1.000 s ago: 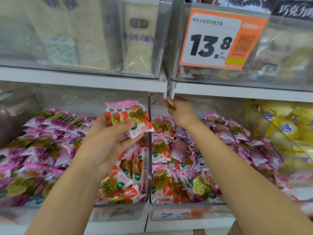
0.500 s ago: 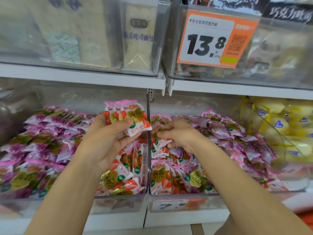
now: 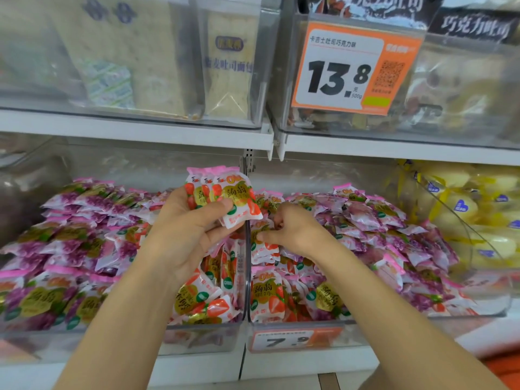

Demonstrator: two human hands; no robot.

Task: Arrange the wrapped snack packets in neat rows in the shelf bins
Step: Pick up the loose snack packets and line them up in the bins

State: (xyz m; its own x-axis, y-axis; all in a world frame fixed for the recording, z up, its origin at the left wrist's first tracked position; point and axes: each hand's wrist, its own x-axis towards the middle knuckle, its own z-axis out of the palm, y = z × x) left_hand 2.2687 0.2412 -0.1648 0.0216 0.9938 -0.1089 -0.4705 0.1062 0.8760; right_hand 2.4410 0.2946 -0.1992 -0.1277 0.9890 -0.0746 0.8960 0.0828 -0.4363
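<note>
My left hand (image 3: 185, 232) grips a small stack of red-and-white strawberry snack packets (image 3: 225, 192), held upright above the divider (image 3: 247, 249) between two clear shelf bins. My right hand (image 3: 292, 229) reaches down into the right bin (image 3: 422, 322), its fingers curled on a strawberry packet (image 3: 263, 243) lying on the heap there. The left bin (image 3: 197, 339) holds purple grape packets (image 3: 70, 220) in rows, with strawberry packets (image 3: 202, 296) at its right end. In the right bin strawberry packets lie at the left and purple ones (image 3: 380, 229) at the right.
A white shelf (image 3: 140, 130) with clear bins of bread packs hangs just above, carrying an orange 13.8 price tag (image 3: 349, 71). Yellow-wrapped goods (image 3: 478, 209) fill a bin at the right. A 7.9 price label (image 3: 292, 340) sits on the right bin's front.
My right hand came down from the back of the right bin under the upper shelf and now rests on the packets beside the divider. My left hand keeps its stack, almost still.
</note>
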